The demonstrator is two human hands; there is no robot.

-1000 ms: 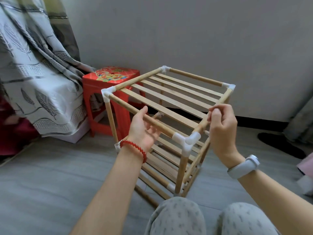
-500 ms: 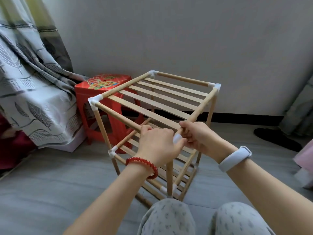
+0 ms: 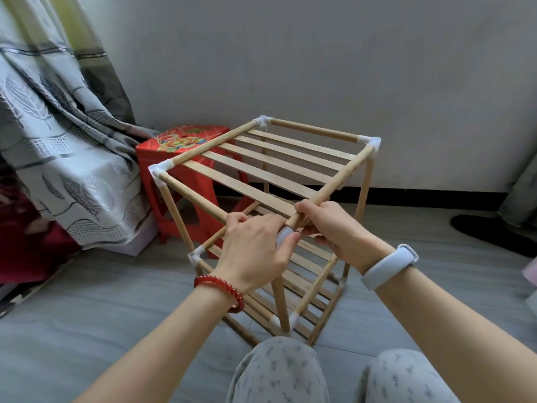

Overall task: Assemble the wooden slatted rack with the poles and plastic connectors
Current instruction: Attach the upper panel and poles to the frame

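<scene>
Rack (image 3: 270, 170) corner connector (image 3: 282, 237), near side, is gripped by left hand (image 3: 255, 251); right top pole (image 3: 334, 187) is clasped by right hand (image 3: 331, 225).

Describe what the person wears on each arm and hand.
The left wrist carries a red bead bracelet. The right wrist carries a pale blue-white smart band. Both forearms are bare, without sleeves; neither the left hand nor the right hand is gloved.

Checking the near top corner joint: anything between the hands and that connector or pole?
Nothing visible. The left hand already covers the white corner connector, and the right hand grips the side pole right at it. No loose part sits between them; the socket itself is hidden under the fingers.
</scene>
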